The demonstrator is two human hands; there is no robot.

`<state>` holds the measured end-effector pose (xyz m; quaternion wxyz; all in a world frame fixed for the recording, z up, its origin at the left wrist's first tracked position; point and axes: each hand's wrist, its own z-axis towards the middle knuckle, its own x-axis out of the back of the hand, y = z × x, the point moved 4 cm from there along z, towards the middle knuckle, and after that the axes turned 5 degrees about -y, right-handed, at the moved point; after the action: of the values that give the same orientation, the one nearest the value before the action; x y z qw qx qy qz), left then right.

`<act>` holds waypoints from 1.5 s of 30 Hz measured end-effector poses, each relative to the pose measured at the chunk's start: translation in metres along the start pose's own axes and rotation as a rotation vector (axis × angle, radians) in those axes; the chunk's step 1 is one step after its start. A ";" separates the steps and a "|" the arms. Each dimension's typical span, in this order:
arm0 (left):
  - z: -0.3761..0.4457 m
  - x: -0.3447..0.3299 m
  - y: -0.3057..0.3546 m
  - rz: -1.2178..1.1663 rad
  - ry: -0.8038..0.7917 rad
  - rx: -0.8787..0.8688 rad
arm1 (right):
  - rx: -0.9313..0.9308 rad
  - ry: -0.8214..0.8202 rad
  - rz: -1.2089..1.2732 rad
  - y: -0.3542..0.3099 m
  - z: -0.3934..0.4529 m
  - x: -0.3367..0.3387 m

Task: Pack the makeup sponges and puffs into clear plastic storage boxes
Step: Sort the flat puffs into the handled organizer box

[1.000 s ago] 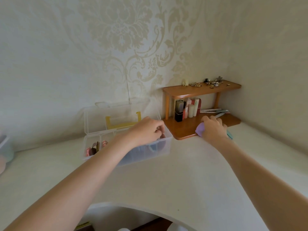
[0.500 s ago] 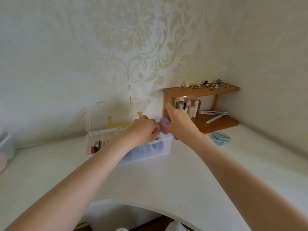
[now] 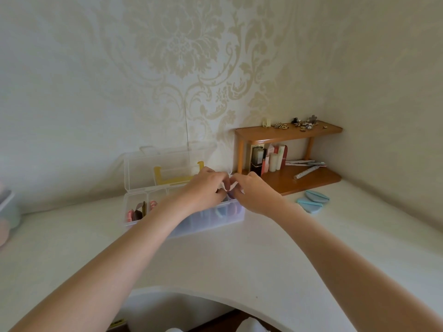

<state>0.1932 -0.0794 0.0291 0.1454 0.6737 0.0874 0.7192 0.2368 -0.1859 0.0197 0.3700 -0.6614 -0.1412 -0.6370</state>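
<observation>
A clear plastic storage box (image 3: 153, 220) stands on the white table with its lid (image 3: 165, 164) tipped open against the wall. Pink and brown pieces (image 3: 135, 213) fill its left compartment, and blue and pink sponges (image 3: 221, 210) its right end. My left hand (image 3: 206, 190) and my right hand (image 3: 255, 196) meet over that right end. Their fingertips pinch a purple sponge (image 3: 230, 195), mostly hidden, with a pale scrap showing above it. Two light blue puffs (image 3: 314, 200) lie on the table to the right.
A wooden corner shelf (image 3: 287, 134) stands behind my right hand, with trinkets on top and cosmetics bottles (image 3: 268, 160) and pens below. A pale container (image 3: 7, 207) sits at the far left edge. The table's front edge curves inward near me.
My right hand carried the purple sponge from the shelf's base leftward to the box, uncovering the blue puffs. It now meets my left hand, which stayed over the box's right end.
</observation>
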 end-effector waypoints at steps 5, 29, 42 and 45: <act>-0.001 0.001 0.004 -0.011 0.011 -0.001 | -0.068 0.295 0.227 0.021 -0.013 0.045; 0.000 -0.002 0.007 0.091 0.013 -0.019 | -0.099 0.355 0.172 0.016 -0.019 0.064; -0.005 -0.003 0.003 0.091 -0.008 -0.006 | 0.000 0.083 -0.199 -0.007 -0.010 0.016; -0.006 -0.002 0.002 0.027 0.012 -0.018 | -0.032 0.052 -0.054 -0.004 -0.007 0.018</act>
<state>0.1872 -0.0812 0.0269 0.1413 0.6693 0.0729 0.7258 0.2320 -0.1932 0.0374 0.3458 -0.6463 -0.1392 -0.6659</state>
